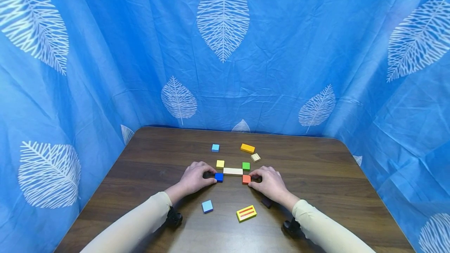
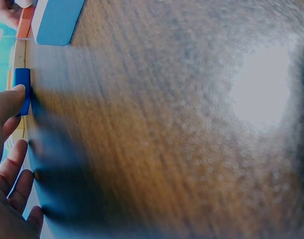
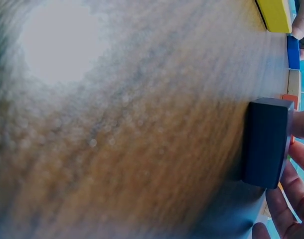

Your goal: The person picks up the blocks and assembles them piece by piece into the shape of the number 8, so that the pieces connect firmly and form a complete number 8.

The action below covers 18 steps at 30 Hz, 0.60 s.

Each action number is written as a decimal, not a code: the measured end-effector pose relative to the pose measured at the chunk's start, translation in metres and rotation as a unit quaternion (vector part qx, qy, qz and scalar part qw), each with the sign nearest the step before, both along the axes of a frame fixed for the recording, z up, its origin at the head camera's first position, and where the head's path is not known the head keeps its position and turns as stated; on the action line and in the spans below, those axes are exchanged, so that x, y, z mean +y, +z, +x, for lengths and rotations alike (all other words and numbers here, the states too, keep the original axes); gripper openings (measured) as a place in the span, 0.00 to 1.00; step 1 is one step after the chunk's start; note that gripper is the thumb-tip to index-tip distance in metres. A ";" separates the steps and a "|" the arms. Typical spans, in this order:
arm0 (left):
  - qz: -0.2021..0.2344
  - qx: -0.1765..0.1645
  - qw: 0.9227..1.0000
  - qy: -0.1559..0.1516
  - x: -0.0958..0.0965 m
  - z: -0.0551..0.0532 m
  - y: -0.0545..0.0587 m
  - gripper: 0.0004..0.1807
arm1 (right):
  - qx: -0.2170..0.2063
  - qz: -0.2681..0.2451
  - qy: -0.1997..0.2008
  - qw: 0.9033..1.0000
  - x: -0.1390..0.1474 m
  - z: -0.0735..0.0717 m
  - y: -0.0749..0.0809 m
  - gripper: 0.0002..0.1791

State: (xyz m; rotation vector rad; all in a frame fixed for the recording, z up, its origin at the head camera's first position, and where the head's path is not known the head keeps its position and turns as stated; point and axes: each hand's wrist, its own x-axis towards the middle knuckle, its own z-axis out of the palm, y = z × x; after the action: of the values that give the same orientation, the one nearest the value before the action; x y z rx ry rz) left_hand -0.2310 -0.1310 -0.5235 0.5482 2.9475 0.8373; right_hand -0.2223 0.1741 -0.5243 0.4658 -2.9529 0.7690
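Note:
My left hand (image 1: 197, 177) pinches a dark blue block (image 1: 219, 177) between thumb and finger; the left wrist view shows the thumb against this blue block (image 2: 22, 92). Across from it, my right hand (image 1: 270, 184) holds a red block (image 1: 246, 179) at its right side. Between the two blocks lies a long pale wooden block (image 1: 233, 171), with the blue one at its left end and the red one at its right. A yellow block (image 1: 220, 164) and a green block (image 1: 246, 166) sit just behind its two ends.
Farther back lie a light blue block (image 1: 215, 148), an orange block (image 1: 247, 148) and a ridged wooden block (image 1: 255, 157). Nearer are another light blue block (image 1: 207, 206), a yellow block with red stripes (image 1: 246, 213) and a dark block (image 3: 267, 144) beneath the right wrist.

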 end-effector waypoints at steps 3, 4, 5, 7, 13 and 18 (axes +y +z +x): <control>0.000 -0.002 1.000 0.001 0.000 0.000 0.000 0.12 | 0.000 -0.002 0.001 1.000 0.000 0.000 0.000 0.13; 0.000 -0.002 1.000 0.001 0.000 0.000 0.000 0.12 | 0.000 -0.003 0.001 1.000 0.000 0.000 0.000 0.13; 0.000 -0.002 1.000 0.001 0.000 0.000 0.000 0.12 | 0.000 -0.004 0.001 1.000 0.000 0.001 0.000 0.13; -0.001 -0.002 1.000 0.001 0.000 0.000 0.000 0.12 | -0.001 -0.005 0.001 1.000 0.000 0.001 -0.001 0.13; 0.001 -0.004 1.000 0.000 0.000 0.000 0.000 0.13 | 0.000 -0.005 0.000 1.000 0.001 0.001 -0.001 0.14; -0.001 -0.007 1.000 0.002 0.000 0.000 0.001 0.13 | -0.004 -0.007 -0.001 1.000 0.001 0.000 -0.002 0.14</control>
State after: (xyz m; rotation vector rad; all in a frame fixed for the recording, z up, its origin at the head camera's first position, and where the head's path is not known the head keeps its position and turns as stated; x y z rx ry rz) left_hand -0.2307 -0.1310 -0.5227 0.5356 2.9369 0.8359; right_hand -0.2220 0.1752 -0.5261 0.4595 -2.9526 0.7912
